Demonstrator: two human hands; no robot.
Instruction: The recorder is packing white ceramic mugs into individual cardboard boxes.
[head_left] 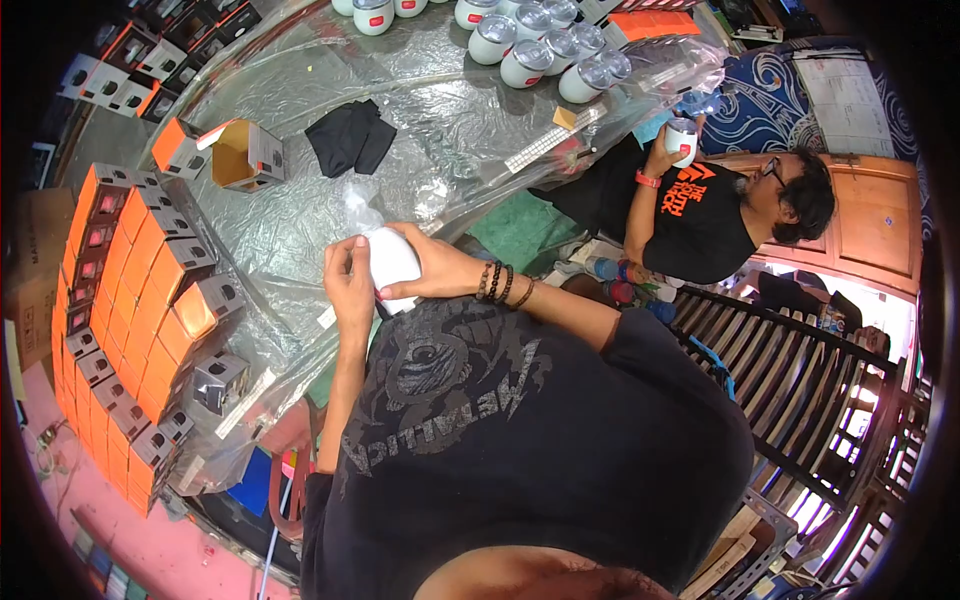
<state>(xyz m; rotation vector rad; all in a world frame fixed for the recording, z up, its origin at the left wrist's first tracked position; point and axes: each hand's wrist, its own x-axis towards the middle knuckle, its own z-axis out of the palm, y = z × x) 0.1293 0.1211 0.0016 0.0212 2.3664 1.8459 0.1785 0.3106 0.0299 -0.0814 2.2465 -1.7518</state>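
Observation:
Close to my body, over the near edge of the table, a white rounded tumbler (394,258) is held between my two hands. My left hand (350,285) grips its left side, with thumb and fingers near its upper end. My right hand (437,262) wraps round the right side, and dark beaded bracelets circle that wrist. Crumpled clear plastic (362,206) sticks out beyond the tumbler's far end; whether it covers the whole tumbler I cannot tell. Farther off lie a folded black cloth (350,137) and an open carton (247,156) with a brown inside.
Stacked orange boxes (140,290) line the left side. Several white lidded tumblers (527,62) stand at the far edge of the plastic-covered table (430,125). To the right, a seated co-worker (690,215) holds another white tumbler (681,143). A slatted dark rack (780,370) stands behind.

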